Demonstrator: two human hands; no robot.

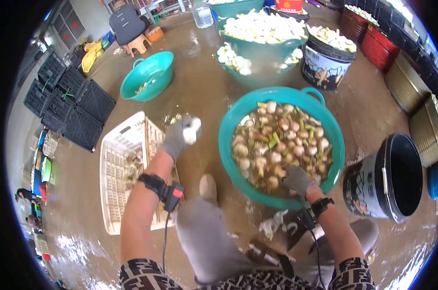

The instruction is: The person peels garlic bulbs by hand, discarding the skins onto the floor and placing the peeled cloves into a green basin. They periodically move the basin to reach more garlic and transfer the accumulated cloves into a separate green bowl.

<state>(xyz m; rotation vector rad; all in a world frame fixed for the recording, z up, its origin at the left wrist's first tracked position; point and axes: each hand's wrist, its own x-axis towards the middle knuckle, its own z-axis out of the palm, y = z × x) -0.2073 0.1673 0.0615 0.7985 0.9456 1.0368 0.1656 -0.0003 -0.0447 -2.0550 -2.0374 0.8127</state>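
My left hand (176,134), in a grey glove, is closed round pale peeled bulbs (193,129) above the floor, beside a white plastic crate (113,223). Scraps lie inside that crate. To the right stands a round green tub (227,166) full of brownish bulbs (276,157) with short green stems, sitting in murky liquid. My right hand (297,180), also gloved in grey, reaches over the near rim into these bulbs. Its fingertips are down among them and partly hidden.
Tubs heaped with white bulbs (265,28) and a filled bucket (328,60) stand ahead. An open black bucket (384,178) is at the right. A smaller green basin (148,76), black crates (70,99) and a seated person (127,24) are at the left. Peelings (275,224) lie on the wet floor.
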